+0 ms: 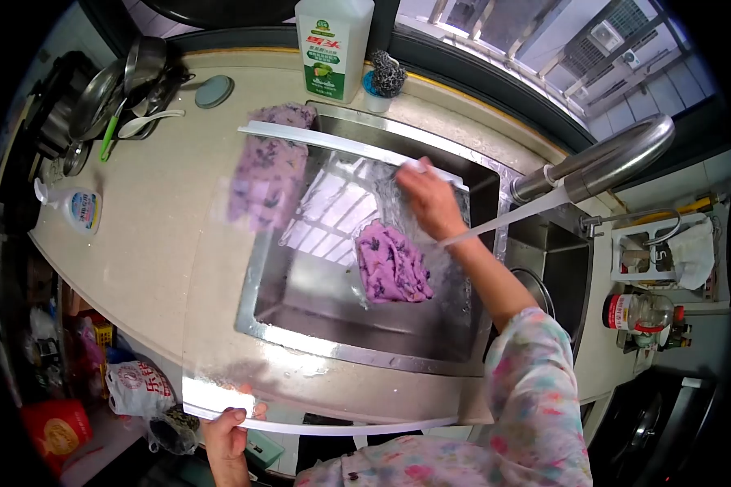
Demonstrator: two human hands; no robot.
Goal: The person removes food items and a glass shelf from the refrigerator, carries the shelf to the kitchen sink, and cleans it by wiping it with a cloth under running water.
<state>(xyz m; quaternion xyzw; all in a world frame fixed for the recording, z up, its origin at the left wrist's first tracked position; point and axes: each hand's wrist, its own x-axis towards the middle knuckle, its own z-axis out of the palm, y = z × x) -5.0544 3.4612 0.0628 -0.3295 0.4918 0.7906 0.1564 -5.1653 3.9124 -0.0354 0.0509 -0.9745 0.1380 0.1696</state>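
A clear glass-like panel with white edge strips point(341, 422) lies over the steel sink point(341, 349). My left hand point(226, 438) grips its near edge at the lower left, fingers wrapped round the strip. My right hand point(432, 199) is on or just above the wet panel near its far strip, blurred, its fingers partly smeared. Water runs from the curved faucet point(617, 158) across my right wrist. A purple patterned cloth point(394, 264) lies bunched below my right hand. Another patterned cloth point(268, 178) shows through the panel's left part, at the sink's left rim.
Behind the sink stand a white-green bottle point(333, 57) and a scrubber point(388, 75) in a cup. Pans point(97, 101), a spoon point(150, 122), a round lid point(214, 92) and a spray bottle point(81, 209) are at left. A smaller basin point(548, 252) is at right.
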